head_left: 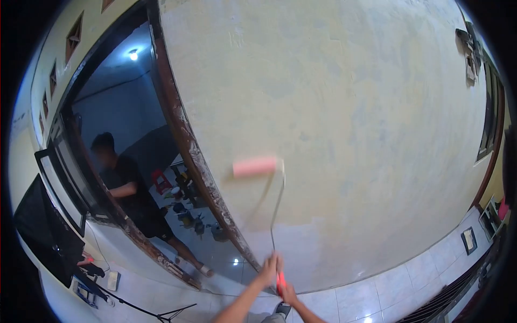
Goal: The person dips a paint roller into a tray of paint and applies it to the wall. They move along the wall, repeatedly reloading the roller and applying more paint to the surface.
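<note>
A paint roller [255, 167] with a pink sleeve is raised against the wall [350, 134], blurred slightly by motion. Its thin wire frame [277, 207] runs down to a red handle [280, 280]. My left hand [270, 270] is closed around the upper end of the handle, just below the wire. Lower down, my right hand [288, 294] grips the same handle. Around the roller the wall is patchy cream and grey, with a paler whitish area [293, 247] low down near the doorway.
At the left, a person [132, 188] stands in the doorway, beside its worn frame [188, 140]. A black softbox [46, 231] and tripod legs [161, 313] stand at lower left. A floor lamp [469, 240] and dark rack [449, 296] are at right on the tiled floor [358, 299].
</note>
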A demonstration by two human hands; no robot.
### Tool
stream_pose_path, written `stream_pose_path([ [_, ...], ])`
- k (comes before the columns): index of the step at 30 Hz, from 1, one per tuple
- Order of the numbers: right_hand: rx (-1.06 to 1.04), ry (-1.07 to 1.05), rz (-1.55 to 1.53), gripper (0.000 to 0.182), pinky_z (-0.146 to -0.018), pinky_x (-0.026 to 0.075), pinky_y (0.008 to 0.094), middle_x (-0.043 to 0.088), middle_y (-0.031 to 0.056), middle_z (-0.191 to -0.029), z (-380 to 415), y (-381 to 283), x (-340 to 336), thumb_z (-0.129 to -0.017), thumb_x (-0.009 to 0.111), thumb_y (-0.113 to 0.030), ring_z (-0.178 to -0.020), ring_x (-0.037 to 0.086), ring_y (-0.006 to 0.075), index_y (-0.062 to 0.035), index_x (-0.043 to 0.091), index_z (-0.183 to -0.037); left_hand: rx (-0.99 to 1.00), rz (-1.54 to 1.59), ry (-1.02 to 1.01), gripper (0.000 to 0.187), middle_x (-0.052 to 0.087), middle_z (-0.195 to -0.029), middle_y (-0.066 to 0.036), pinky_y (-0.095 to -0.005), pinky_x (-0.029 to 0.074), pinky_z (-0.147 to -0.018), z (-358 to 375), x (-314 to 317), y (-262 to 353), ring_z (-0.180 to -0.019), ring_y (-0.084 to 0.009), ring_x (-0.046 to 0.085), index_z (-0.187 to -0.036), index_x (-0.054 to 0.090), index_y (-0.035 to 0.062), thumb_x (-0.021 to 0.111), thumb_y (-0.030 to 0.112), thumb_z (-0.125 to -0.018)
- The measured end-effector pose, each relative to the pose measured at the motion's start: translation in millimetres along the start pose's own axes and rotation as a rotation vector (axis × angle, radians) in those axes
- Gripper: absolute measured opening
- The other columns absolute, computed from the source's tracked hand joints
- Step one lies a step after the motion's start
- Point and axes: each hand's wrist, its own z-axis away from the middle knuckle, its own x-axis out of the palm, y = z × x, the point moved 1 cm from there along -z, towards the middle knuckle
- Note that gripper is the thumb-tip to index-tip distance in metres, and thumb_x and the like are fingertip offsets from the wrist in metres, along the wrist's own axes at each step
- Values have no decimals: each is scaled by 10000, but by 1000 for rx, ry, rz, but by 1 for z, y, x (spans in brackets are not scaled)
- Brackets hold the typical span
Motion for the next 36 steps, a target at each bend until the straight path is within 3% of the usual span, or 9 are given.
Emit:
stream_pose_path([
  [4,266,-63,-82,586,-490,374,335,496,25,-604,138,92,3,-926,386,-563,-534,440,121,-31,632,-937,-288,406,-91,562,332,-531,16,-249,263,-434,96,17,-144,-454,-93,323,-617,305,135,274,590,-947],
  [7,4,159,-14,548,-485,365,325,483,25,-598,101,81,5,-948,377,-508,-511,411,122,-21,627,-925,-158,308,-16,558,333,-543,25,-246,265,-438,69,19,-105,-468,-87,340,-628,307,134,260,587,-950],
  [10,-56,47,109,433,-481,384,307,484,13,-530,-1,-41,-14,-930,463,-364,-504,437,104,-25,553,-676,23,88,98,544,343,-543,43,-252,286,-440,12,14,72,-469,-90,342,-638,348,154,219,575,-959],
  [18,-331,-14,-225,485,-442,317,270,405,-27,-503,-147,-379,-3,-956,438,-426,-473,404,77,-40,504,-670,360,170,-314,535,193,-515,64,-244,176,-395,-73,23,463,-413,-85,199,-622,266,175,346,611,-921],
  [22,-423,126,-171,462,-427,305,264,386,-37,-509,-163,-320,-2,-964,425,-403,-468,397,66,-42,502,-688,257,173,-221,511,246,-536,64,-246,214,-397,-88,30,408,-421,-82,254,-632,311,181,346,594,-930],
  [28,-36,-54,57,479,-539,426,330,526,36,-599,-36,55,2,-969,377,-412,-569,498,145,-37,555,-730,158,-246,-23,502,409,-606,25,-262,362,-515,-31,-5,3,-551,-97,405,-692,431,137,243,497,-987],
  [31,124,62,112,518,-567,433,355,559,78,-614,61,102,6,-953,385,-438,-603,542,178,3,558,-744,-124,28,-122,546,397,-544,18,-277,347,-469,64,9,-125,-487,-111,385,-652,432,123,219,497,-989],
  [34,150,60,93,515,-562,430,359,560,81,-610,77,103,0,-947,397,-437,-601,547,174,2,570,-742,-133,-86,-35,564,419,-553,13,-280,356,-488,68,15,-127,-503,-109,409,-640,439,120,225,515,-982],
  [36,169,10,90,499,-544,423,367,545,85,-578,52,40,-5,-943,417,-415,-574,542,174,9,576,-733,64,-345,125,562,426,-562,19,-281,364,-506,44,30,-1,-515,-109,403,-650,443,114,227,513,-983],
])
